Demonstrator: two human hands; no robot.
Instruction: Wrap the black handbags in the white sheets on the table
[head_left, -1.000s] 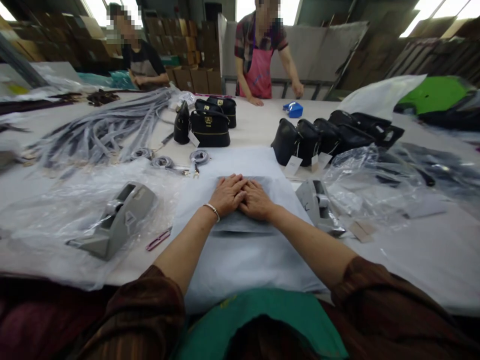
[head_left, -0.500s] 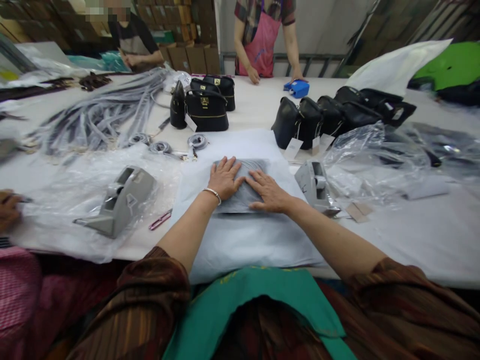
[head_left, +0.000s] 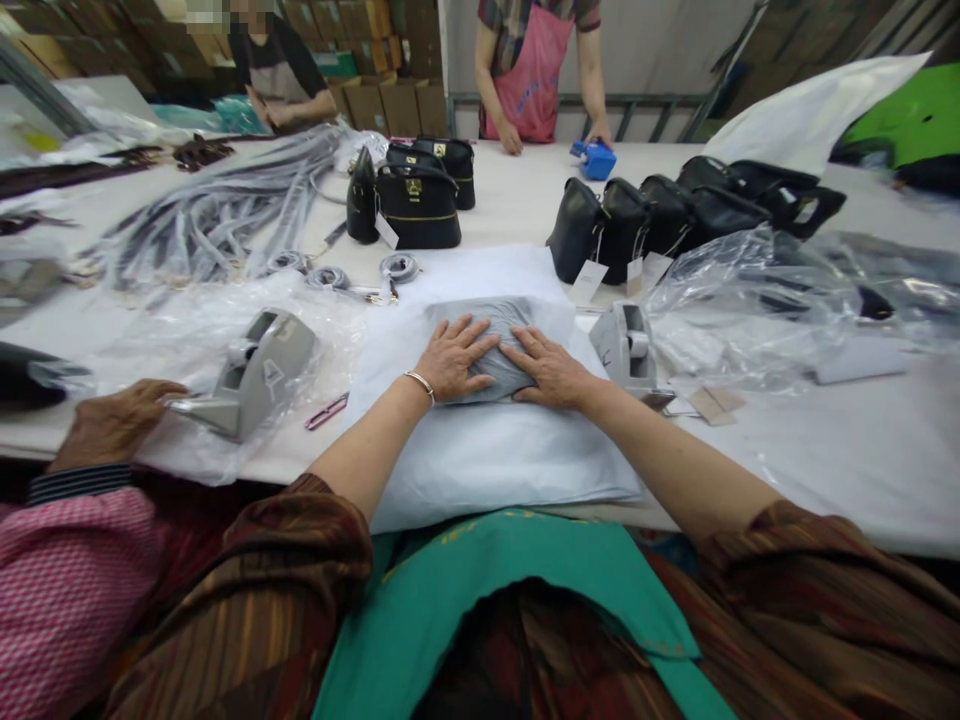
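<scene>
A grey wrapped bundle (head_left: 487, 310) lies on white sheets (head_left: 510, 460) at the table's front edge. My left hand (head_left: 456, 360), a bangle at its wrist, rests flat on the bundle's left part with fingers spread. My right hand (head_left: 551, 370) presses on its right part, fingers also apart. The two sets of fingertips nearly meet in the middle. What is inside the bundle is hidden. Grey tape dispensers stand on either side, one at the left (head_left: 259, 375) and one at the right (head_left: 628, 345).
Black handbags (head_left: 418, 215) stand beyond the sheets, with more black bags (head_left: 577, 230) to the right. Coiled straps (head_left: 328, 279) and pink snips (head_left: 326, 411) lie left. A neighbour's hand (head_left: 120, 420) touches the left dispenser. Clear plastic (head_left: 750, 310) spreads at right.
The neighbour's hand has come in further from the left, to the tape dispenser. My hands stay on the bundle, my left fingers a little lower on it. The view has tilted slightly.
</scene>
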